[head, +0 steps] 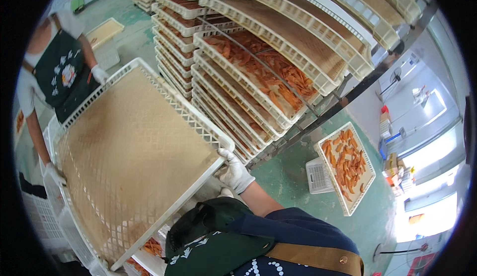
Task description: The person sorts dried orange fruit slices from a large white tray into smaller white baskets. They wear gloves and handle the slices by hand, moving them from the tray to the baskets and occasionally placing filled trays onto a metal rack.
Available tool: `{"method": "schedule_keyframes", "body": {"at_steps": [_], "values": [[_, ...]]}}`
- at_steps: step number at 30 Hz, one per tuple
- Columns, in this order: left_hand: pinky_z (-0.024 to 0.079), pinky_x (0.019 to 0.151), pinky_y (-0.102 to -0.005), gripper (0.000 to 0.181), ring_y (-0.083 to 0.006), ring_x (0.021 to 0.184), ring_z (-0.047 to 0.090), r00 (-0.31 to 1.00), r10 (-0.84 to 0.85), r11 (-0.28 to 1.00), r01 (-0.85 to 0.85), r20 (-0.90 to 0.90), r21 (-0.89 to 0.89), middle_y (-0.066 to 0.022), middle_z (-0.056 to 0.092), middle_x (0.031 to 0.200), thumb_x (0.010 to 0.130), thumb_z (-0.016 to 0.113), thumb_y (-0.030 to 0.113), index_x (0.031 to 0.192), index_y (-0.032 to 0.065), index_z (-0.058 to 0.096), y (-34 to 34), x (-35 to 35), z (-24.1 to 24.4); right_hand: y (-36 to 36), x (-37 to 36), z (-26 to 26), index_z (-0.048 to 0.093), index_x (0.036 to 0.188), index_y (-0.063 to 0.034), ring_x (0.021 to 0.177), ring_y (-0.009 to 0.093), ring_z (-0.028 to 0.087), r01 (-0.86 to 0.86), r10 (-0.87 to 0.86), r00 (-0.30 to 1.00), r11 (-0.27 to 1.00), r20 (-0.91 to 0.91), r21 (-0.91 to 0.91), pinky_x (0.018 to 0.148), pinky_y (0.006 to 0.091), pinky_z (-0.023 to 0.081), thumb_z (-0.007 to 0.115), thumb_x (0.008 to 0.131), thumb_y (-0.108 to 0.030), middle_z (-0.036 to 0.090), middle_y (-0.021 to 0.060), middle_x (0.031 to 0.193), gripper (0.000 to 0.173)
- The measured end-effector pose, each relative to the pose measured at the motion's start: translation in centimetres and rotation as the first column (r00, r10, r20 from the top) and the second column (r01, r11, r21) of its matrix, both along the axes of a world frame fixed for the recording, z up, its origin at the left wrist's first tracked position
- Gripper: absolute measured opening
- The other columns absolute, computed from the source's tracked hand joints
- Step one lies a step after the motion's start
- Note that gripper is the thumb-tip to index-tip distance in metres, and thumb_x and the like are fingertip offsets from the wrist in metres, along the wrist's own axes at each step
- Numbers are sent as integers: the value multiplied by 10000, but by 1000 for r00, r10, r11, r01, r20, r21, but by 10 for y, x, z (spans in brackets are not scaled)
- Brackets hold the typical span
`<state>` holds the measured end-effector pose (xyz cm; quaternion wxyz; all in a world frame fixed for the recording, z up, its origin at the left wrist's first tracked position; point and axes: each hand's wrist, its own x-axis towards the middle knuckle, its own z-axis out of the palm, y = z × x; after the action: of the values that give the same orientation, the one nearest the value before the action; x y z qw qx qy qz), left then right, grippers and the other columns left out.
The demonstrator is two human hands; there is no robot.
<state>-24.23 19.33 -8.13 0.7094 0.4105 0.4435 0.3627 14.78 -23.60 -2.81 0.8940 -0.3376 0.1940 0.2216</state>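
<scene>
A white plastic drying tray (193, 110) lined with a tan mesh sheet (138, 138) is held tilted before me. My right hand (235, 171), in a white glove, grips its near right corner. Low in the picture, at the opposite near corner, a small part of my gloved left hand (102, 267) shows against the rim; the rest is hidden. Only a few small crumbs lie on the mesh. Across from me, a co-worker's gloved hands (98, 74) are at the tray's far side. Orange food strips (152, 247) show in a container beneath the near edge.
Trays of orange strips (275, 67) fill a metal rack (316, 117) ahead, beside another tall tray stack (173, 44). To the right, a tray of strips (344, 164) rests above a white crate (318, 177) on the green floor. White plastic baskets (44, 216) stand at left.
</scene>
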Motion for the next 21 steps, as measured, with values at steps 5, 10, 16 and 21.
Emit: {"method": "schedule_keyframes", "body": {"at_steps": [5,10,16,21], "values": [[476,764,-364,618,-259,859,544,978,157,960,-119,-134,252,-154,566,976,923,580,397,1355,-34,479,-77,55,79,-31,25,50,584,1077,-138,949,198,609,-18,-3,990,988,140,151,850,400,524,672,891,-226,605,22,1024,224],[448,863,-386,609,-267,996,524,974,172,959,-131,-149,252,-150,550,1106,942,532,411,1385,-1,456,-145,90,114,-89,33,108,535,1187,-126,1047,195,586,128,-158,980,966,120,226,940,398,476,631,933,-272,602,48,1105,309],[414,982,-412,600,-275,1161,500,996,4,980,15,-92,198,-144,531,1262,966,475,427,1420,38,428,-199,134,148,-145,12,143,440,1342,-56,1208,253,530,318,-339,863,941,375,118,1056,443,392,573,942,-234,560,91,1286,458],[385,1081,-434,594,-283,1299,480,957,-286,956,281,43,87,-140,515,1392,985,428,441,1449,71,405,-251,171,174,-151,-10,147,210,1484,11,1409,291,298,392,-369,780,918,505,65,1167,452,223,541,931,-189,309,161,1511,675]]}}
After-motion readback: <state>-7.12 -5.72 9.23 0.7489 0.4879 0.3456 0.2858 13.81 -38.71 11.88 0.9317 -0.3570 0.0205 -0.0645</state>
